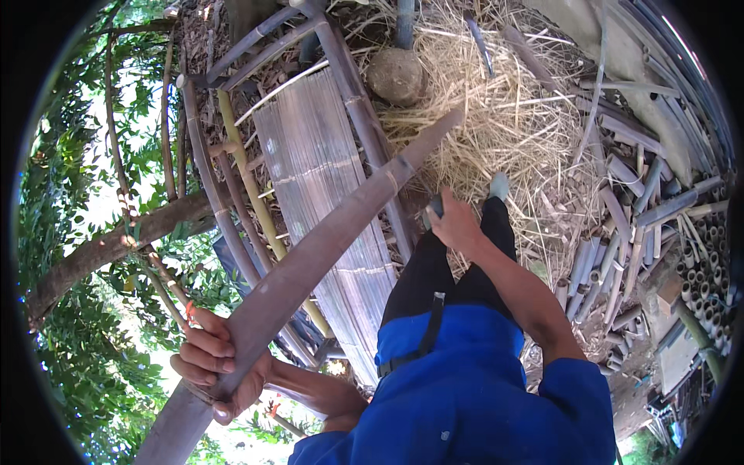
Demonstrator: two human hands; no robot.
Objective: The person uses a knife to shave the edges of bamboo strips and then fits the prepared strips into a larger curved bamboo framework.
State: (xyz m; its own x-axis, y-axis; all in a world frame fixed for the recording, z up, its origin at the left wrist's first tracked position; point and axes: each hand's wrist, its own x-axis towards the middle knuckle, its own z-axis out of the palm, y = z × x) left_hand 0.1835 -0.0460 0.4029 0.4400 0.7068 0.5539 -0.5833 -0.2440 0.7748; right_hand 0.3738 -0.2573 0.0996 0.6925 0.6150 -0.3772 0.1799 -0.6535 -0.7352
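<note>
A long brown bamboo pole [310, 252] slants from the lower left up to the straw in the upper middle. My left hand [221, 364] is closed round its lower part. Close to my legs, my right hand [459, 225] grips a dark tool handle [435, 206]. The handle is just right of the pole, apart from my left hand. Most of the tool is hidden by my fingers or too thin to make out, so its kind is unclear.
A slatted bamboo bench [322, 170] with a pole frame stands at my left. Ahead lie loose straw shavings [511, 116], a round wooden block [396, 76] and a dark blade [480, 46]. Cut bamboo pieces [620, 225] heap up on the right.
</note>
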